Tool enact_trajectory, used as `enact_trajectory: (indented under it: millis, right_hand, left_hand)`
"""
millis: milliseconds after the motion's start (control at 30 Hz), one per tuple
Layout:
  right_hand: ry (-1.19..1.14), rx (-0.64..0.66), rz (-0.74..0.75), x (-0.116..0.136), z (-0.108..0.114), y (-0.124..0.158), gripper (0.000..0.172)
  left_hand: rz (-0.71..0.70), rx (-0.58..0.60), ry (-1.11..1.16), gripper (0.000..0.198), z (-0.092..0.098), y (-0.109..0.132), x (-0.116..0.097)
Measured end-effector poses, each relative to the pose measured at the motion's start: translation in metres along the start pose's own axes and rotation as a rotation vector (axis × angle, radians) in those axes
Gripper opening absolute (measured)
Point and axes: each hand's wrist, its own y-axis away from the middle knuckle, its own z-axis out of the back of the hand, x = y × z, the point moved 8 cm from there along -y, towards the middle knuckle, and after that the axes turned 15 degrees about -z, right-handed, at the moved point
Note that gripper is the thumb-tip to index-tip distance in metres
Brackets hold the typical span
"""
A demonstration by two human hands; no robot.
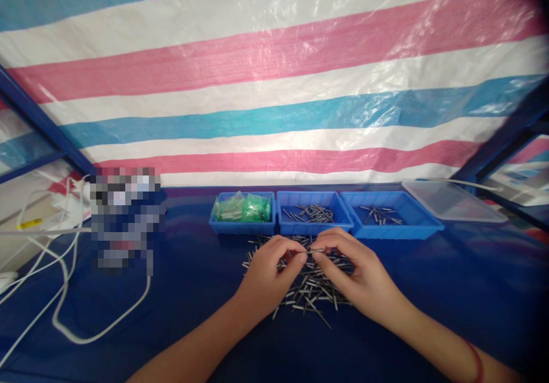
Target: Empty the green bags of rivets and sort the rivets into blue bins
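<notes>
My left hand and my right hand meet above a loose pile of thin metal rods on the dark blue table. Between them is one thin metal rod, each hand pinching it with thumb and fingers near one end. It lies about level, and its ends are hidden by the fingertips. The rods in the pile are short and point every way, some bright, some darker; their exact kind is too small to make out.
Behind the pile stand three blue bins: a left bin with green and clear plastic packets, a middle bin and a right bin with rods. A clear lid lies at right. White cables run along the left.
</notes>
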Motion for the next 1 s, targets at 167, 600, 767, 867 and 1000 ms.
enact_trajectory:
  millis: [167, 600, 767, 867, 1000]
  right_hand:
    - [0.158, -0.153, 0.011, -0.011, 0.042, -0.015, 0.009]
    - [0.696, -0.382, -0.064, -0.095, 0.11, -0.046, 0.018]
    - [0.605, -0.322, 0.033, -0.057, 0.085, -0.036, 0.013]
    - [0.499, -0.241, 0.087, -0.035, 0.06, -0.027, 0.012]
    - [0.349, 0.078, 0.152, -0.012, 0.011, -0.012, 0.011]
  left_hand:
    - [-0.033, 0.135, -0.194, 0.023, 0.003, -0.001, 0.0]
    - [-0.122, 0.594, -0.448, 0.016, -0.002, 0.01, -0.004]
    - [-0.125, 0.605, -0.479, 0.013, -0.008, 0.01, 0.0]
    - [-0.149, 0.556, -0.507, 0.014, -0.01, 0.008, 0.0]
    - [-0.158, 0.438, -0.5, 0.016, -0.007, 0.003, -0.002]
